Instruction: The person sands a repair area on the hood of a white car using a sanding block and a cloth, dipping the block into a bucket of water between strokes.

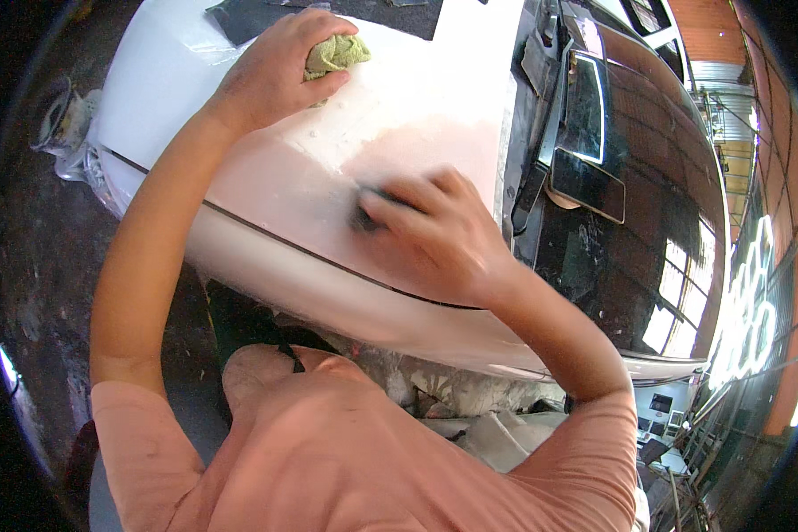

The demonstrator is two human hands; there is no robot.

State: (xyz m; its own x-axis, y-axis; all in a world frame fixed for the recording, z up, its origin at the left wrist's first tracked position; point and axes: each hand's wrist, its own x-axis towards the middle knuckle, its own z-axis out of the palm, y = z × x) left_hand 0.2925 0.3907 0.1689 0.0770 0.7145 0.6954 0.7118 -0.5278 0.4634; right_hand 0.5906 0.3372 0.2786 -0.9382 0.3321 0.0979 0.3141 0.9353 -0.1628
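Observation:
The white car hood (452,80) spreads out before me, with pinkish, sanded-looking patches and a greyish area at its near side. My left hand (270,75) is closed around a crumpled yellow-green cloth (335,55) above the far left of the hood. Lower and to the right, my right hand (443,230) presses fingers down on the patchy surface, smeared by motion. A small dark piece, apparently sandpaper (363,215), shows under its fingertips; most of it is hidden by the hand.
Dark sheets (399,18) lie on the far part of the hood. A phone (587,184) rests by the windshield (647,230), beyond the wiper (545,133). The hood's near edge curves down toward my body. A clear plastic-wrapped object (66,133) is at the left.

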